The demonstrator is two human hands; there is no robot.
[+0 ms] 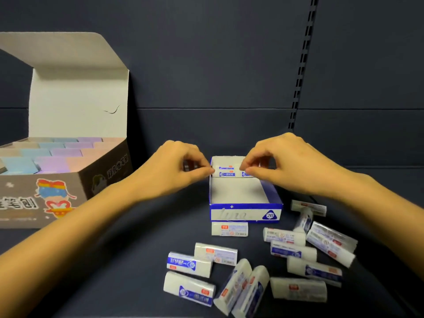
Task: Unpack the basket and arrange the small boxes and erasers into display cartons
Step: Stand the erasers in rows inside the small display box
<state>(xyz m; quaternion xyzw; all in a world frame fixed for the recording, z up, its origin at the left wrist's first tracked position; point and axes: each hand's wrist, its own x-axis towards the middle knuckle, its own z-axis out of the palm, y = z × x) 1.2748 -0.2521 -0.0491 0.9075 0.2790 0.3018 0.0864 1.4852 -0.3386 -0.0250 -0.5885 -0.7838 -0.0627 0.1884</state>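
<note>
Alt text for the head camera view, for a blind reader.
Left hand and right hand pinch erasers at the back of a small blue carton on a shelf. Loose erasers lie in front; a large open carton of pastel boxes stands left.

One wide-angle camera, worn on the person's head, looks forward and down at the blue display carton (245,213) from close on its near side. The carton sits just right of centre. The shelf (114,283) runs from it to the bottom edge, and the dark back panel (206,65) rises beyond it, faced nearly square-on.
</note>
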